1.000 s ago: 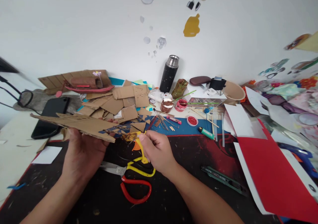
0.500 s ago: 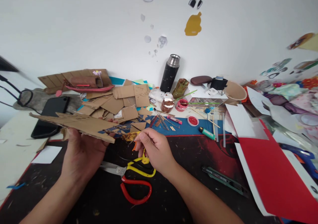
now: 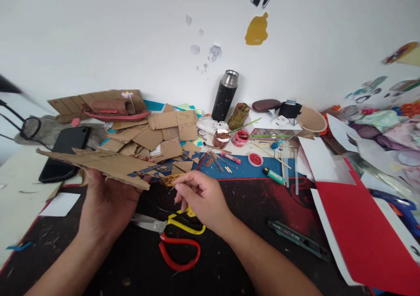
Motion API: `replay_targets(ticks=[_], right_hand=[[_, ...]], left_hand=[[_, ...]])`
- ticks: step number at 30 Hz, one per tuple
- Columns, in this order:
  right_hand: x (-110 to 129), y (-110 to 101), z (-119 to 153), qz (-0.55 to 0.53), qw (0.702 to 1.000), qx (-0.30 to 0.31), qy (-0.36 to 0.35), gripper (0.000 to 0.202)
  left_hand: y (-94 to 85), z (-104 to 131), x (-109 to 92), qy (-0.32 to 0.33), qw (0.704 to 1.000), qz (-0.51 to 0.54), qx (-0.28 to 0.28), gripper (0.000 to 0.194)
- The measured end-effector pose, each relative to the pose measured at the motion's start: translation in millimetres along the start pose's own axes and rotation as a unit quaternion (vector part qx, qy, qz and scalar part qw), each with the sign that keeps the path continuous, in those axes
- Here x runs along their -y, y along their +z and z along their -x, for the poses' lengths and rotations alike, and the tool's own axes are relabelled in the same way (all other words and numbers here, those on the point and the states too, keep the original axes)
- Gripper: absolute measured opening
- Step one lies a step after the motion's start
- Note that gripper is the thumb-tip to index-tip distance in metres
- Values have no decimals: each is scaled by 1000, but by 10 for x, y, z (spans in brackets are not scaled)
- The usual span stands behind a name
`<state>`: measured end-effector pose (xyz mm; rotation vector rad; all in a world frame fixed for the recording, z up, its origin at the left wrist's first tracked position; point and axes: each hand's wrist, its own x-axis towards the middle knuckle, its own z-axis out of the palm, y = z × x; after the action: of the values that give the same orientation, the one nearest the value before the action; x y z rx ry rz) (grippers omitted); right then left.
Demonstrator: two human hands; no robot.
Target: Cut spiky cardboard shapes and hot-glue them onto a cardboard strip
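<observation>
Before a white wall (image 3: 114, 33), above a black-matted table (image 3: 19, 213), left fingers (image 3: 95, 184) clasp corrugated cardboard (image 3: 114, 167); right fingers (image 3: 192, 194) curl half-closed, their hold unclear.

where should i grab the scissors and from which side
Best by the red handle, probably coming from the near right side. The scissors lie on the dark mat with blades pointing left toward the left hand, so the handles face right. The red loop is uncovered, while the right hand is close to the yellow handle.

Bare forearms (image 3: 80, 254), bare wrists (image 3: 229, 226)
</observation>
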<state>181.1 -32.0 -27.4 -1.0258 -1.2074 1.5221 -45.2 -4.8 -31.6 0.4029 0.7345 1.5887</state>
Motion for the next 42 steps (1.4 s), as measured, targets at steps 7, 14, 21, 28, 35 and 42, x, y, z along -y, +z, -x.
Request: replay_targets(ticks=[7, 14, 21, 28, 35, 42], right_hand=[[109, 3, 64, 68, 996, -18, -48, 26], [120, -9, 95, 109, 989, -49, -87, 52], [75, -43, 99, 77, 995, -39, -55, 69], [69, -41, 66, 100, 993, -37, -59, 57], [49, -17, 44, 148, 982, -54, -100, 19], [12, -12, 75, 215, 966, -69, -125, 30]], left_hand=[[135, 76, -20, 6, 999, -40, -15, 70], [160, 77, -24, 3, 998, -58, -32, 72], [151, 62, -15, 9, 999, -47, -23, 80], [170, 74, -12, 9, 998, -56, -36, 80], [134, 79, -2, 13, 997, -60, -36, 77], [167, 127, 23, 14, 997, -66, -27, 70]])
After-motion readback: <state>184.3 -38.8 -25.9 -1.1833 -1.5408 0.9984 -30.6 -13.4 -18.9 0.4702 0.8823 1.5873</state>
